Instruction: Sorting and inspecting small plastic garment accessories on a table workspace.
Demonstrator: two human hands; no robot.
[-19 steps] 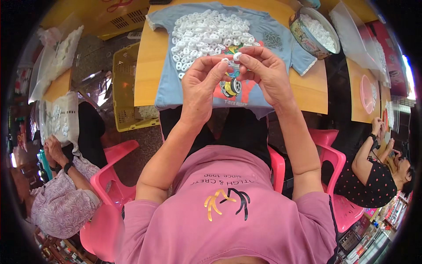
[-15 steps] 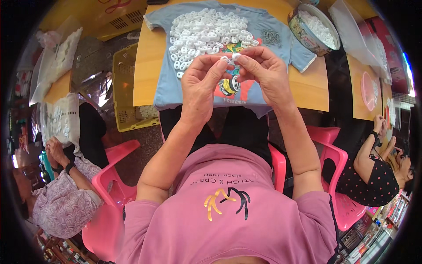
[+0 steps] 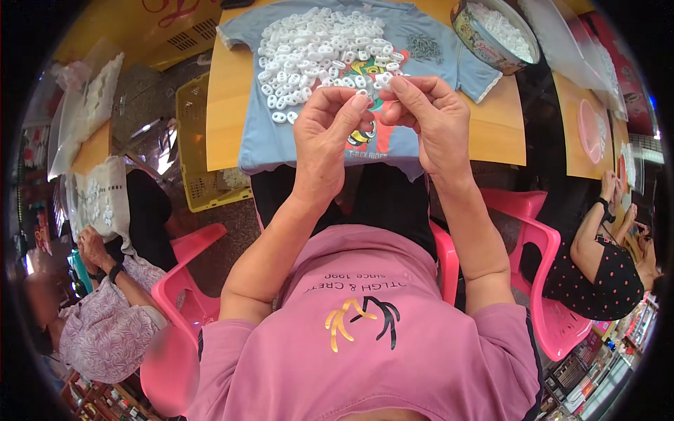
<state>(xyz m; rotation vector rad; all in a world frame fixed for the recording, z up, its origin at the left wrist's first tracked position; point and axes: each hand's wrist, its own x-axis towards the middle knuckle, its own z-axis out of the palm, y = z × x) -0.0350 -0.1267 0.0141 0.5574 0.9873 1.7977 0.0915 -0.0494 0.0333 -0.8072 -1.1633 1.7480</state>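
My left hand (image 3: 324,137) is raised over the near part of a blue printed T-shirt (image 3: 263,144) spread on the table. Its thumb and forefinger pinch a tiny white piece (image 3: 362,92), mostly hidden by the fingertips. Close beside it, my right hand (image 3: 439,123) pinches a white oval plastic piece (image 3: 384,81) between thumb and forefinger. The two pieces are slightly apart. Just beyond my hands lies a heap of white two-holed oval plastic pieces (image 3: 309,52). A small pile of thin dark-green bits (image 3: 424,48), too small to name, lies to its right.
A round printed tin (image 3: 477,42) of white pieces stands at the table's (image 3: 225,133) far right. On the floor to the left is a yellow crate (image 3: 193,133). People sit on both sides, near pink chairs (image 3: 184,284). A pink basin (image 3: 591,132) rests on the right-hand table.
My fingertips have moved a little apart, and the white oval piece in my right hand shows more plainly. The whole view has shifted slightly.
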